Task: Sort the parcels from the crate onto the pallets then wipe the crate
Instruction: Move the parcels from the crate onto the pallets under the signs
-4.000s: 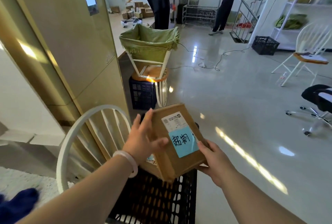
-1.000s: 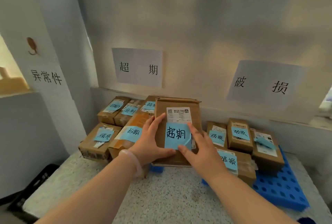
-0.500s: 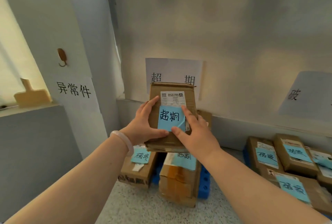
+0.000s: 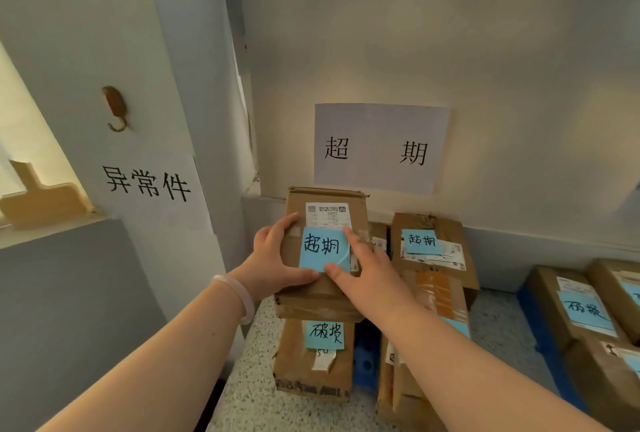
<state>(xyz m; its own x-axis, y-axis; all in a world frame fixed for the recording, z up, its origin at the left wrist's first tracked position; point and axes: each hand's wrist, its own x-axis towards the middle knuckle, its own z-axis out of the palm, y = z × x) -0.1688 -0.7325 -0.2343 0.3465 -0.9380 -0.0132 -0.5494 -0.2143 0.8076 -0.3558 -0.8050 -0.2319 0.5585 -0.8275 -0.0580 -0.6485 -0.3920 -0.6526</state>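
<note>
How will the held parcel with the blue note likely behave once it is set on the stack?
The parcel is flat-sided cardboard, so it probably sits stiff and won't roll. Both the left hand and right hand span it easily, suggesting it's fairly light. Its blue note curls at one corner and may peel.

I see a speckled grey-white terrazzo floor [image 4: 258, 393] running up to the pale wall. My landmark is the blue perforated plastic pallet [image 4: 366, 359], which rests directly on that floor; I see only a strip of it between the boxes. On its left edge lies a brown cardboard parcel with a blue note reading 破损 [image 4: 313, 362]. On its right side stands a brown cardboard stack with orange tape [image 4: 427, 321]. Farther right of it, across bare floor, a second blue plastic pallet [image 4: 540, 338] carries more brown cardboard parcels [image 4: 568, 314].
</note>
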